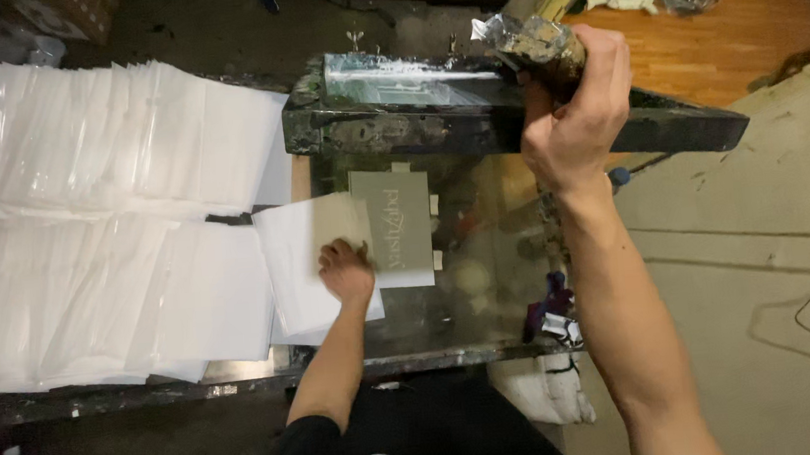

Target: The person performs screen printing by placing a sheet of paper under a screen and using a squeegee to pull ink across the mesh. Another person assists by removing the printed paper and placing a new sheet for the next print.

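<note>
Left hand point(346, 269) presses flat, fingers together, on a white sheet point(307, 264) lying at the near-left edge of the glass printing bed point(485, 269), beside the grey printed card point(395, 226). Left of the bed lie spread white sheets point(107, 232). Beyond it, right hand point(574, 108) is clamped on the raised dark screen frame point(512, 123). Likely swapping sheets; next calls for careful alignment

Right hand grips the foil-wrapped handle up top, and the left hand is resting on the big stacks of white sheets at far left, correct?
Not quite. In the head view the left hand rests on the single white sheet beside the grey plate, not the stacks. The right hand does grip the foil-wrapped handle.
</note>
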